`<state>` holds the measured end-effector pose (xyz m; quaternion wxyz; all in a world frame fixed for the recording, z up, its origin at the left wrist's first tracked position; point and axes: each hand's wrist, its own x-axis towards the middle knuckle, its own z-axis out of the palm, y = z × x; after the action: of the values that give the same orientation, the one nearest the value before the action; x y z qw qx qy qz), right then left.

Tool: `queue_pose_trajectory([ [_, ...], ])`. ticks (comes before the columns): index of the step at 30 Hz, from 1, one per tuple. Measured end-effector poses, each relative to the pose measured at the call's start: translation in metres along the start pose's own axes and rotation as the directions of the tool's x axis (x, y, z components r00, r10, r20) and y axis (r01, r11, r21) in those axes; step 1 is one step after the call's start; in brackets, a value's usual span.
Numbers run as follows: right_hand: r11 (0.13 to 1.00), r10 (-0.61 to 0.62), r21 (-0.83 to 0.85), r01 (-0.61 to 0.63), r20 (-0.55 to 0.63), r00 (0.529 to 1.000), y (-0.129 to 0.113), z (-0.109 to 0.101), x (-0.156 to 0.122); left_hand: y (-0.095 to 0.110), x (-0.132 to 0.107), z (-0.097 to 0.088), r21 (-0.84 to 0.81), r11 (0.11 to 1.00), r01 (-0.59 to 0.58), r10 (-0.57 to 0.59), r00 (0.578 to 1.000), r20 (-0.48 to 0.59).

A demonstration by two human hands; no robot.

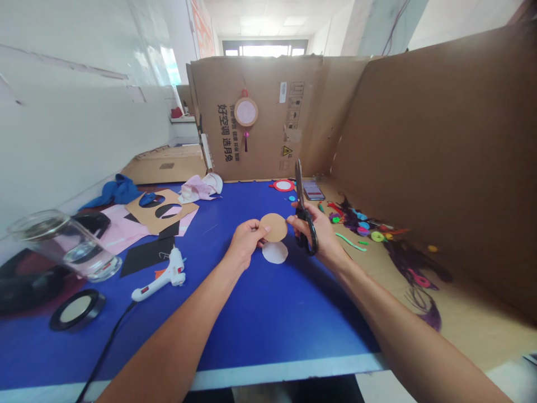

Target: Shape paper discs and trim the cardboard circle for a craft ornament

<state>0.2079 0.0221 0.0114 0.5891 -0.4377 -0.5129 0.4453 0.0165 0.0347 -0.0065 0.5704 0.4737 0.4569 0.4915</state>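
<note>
At the far left, a glass of water [84, 254] stands on the blue table [235, 330], with a black ring-shaped item [78, 309] just nearer the table's front edge. Behind the glass lies a bunched blue cloth [117, 190]; to its right, a tan card sheet [140, 214] with round cut-outs rests over pink and black pieces. A black sheet [145, 258] lies in front of these, and beside it is a white glue gun [161, 280], its cord running to the front edge. Crumpled pink fabric [196, 189] sits farther back. The left hand [245, 245] is near mid-table, thumb and fingers closed on the left edge of a tan disc [274, 226]. Above and behind, a round ornament [246, 112] with a tassel hangs against a cardboard panel [268, 78]. A white disc [275, 253] shows just below the tan one; whether it is gripped cannot be told. A red-rimmed disc [283, 185] lies at the rear. The right hand [321, 226] has its fingers curled around black-handled scissors [299, 182], blades upward; the gap between the blades cannot be judged. Its fingertips are close to the tan disc's right edge; contact is unclear. Beyond are a phone [314, 190], a green strip [351, 243] and, farthest right, dark purple strands [409, 260].
</note>
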Motion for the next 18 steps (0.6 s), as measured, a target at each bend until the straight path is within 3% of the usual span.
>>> queue_pose_trajectory([
  [18,0.998,0.053,-0.048,-0.051,0.052,0.997,0.0039,-0.0019,0.0012,0.0006,-0.0018,0.0027,0.016,0.999,-0.028,0.027,0.999,0.044],
])
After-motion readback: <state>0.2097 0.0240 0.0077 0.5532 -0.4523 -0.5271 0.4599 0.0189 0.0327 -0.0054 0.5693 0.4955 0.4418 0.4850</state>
